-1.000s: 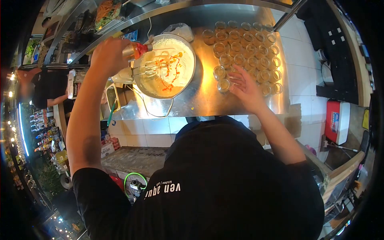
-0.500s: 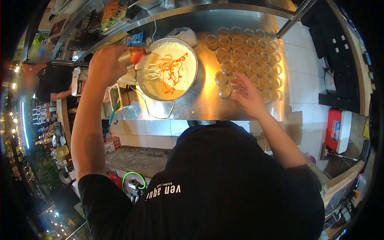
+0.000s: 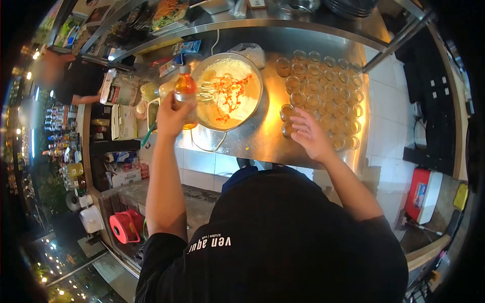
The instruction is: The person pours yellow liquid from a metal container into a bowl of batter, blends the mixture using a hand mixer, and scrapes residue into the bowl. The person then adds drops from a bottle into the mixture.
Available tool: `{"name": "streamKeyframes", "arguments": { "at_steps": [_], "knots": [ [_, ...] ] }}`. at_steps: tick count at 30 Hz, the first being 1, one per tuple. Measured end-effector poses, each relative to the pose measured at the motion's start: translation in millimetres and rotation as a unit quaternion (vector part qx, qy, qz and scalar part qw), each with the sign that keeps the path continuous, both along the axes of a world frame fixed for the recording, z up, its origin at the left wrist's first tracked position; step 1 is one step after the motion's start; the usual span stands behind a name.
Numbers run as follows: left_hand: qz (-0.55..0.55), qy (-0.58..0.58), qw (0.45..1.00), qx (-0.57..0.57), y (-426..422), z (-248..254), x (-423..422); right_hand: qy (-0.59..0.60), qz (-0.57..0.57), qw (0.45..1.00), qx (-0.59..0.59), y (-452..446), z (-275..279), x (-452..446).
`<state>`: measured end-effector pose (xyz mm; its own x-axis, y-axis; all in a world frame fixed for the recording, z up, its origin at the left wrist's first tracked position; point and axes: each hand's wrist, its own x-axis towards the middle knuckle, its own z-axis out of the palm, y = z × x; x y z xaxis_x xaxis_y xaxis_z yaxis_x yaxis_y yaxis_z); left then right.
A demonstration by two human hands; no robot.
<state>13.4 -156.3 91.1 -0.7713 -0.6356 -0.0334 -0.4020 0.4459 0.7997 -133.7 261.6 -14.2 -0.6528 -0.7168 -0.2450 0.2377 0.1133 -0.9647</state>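
My left hand (image 3: 174, 115) grips a bottle (image 3: 187, 87) of orange-red liquid, held upright with its blue top up, at the left edge of a large metal bowl (image 3: 260, 98). Pale creamy mixture (image 3: 245, 108) fills the bowl, with orange-red streaks across its top. Wire beaters (image 3: 206, 91) rest in the mixture from the left side, partly behind the bottle. My right hand (image 3: 312, 135) has its fingers spread, holding nothing, beside the nearest jars of a group of small glass jars (image 3: 328, 93). Whether the fingertips touch a jar I cannot tell.
Everything stands on a steel table (image 3: 273, 146). A steel shelf (image 3: 283, 26) with dishes and shredded vegetables (image 3: 171, 12) runs above its far side. A clear plastic bag (image 3: 251, 53) lies behind the bowl. Another person (image 3: 83, 78) stands at the far left.
The bottle was tipped over beside the bowl and is now upright, brought lower and toward me. My right hand stays by the jars. The view has shifted.
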Motion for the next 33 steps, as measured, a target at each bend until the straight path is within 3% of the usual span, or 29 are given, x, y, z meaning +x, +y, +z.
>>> {"name": "streamKeyframes", "arguments": {
  "at_steps": [2,6,9,12,14,16,18,20,21,26,29,30,33],
  "knots": [
    [0.014,0.079,0.992,0.102,26,6,2,0.031,0.018,0.999,0.009,-8,12,-16],
    [0.030,0.026,0.998,0.039,34,17,18,0.136,0.014,0.990,-0.020,-40,50,-57],
    [0.046,0.039,0.997,0.053,29,8,32,0.214,0.046,0.973,-0.067,-82,94,-83],
    [0.073,0.050,0.995,0.045,36,1,37,0.255,0.105,0.951,-0.140,-141,137,-92],
    [0.031,0.117,0.987,0.102,33,-10,39,0.261,0.189,0.926,-0.197,-185,156,-94],
    [0.039,0.070,0.990,0.120,40,0,37,0.276,0.238,0.906,-0.215,-233,169,-94],
    [0.033,0.138,0.977,0.157,43,-13,34,0.293,0.288,0.882,-0.229,-271,187,-89],
    [-0.007,0.214,0.953,0.215,49,-4,41,0.269,0.420,0.855,-0.140,-310,220,-73],
    [-0.024,0.209,0.949,0.235,51,9,50,0.196,0.465,0.849,-0.154,-326,218,-66],
    [0.014,0.239,0.944,0.228,61,16,117,0.153,0.543,0.816,-0.125,-371,236,-12],
    [0.062,0.220,0.960,0.160,71,18,164,0.120,0.609,0.781,-0.075,-396,230,29],
    [0.076,0.229,0.958,0.152,76,19,182,0.056,0.626,0.772,-0.091,-404,224,44],
    [0.162,0.229,0.951,0.131,94,21,236,0.197,0.634,0.725,-0.183,-397,245,107]
  ]
}}
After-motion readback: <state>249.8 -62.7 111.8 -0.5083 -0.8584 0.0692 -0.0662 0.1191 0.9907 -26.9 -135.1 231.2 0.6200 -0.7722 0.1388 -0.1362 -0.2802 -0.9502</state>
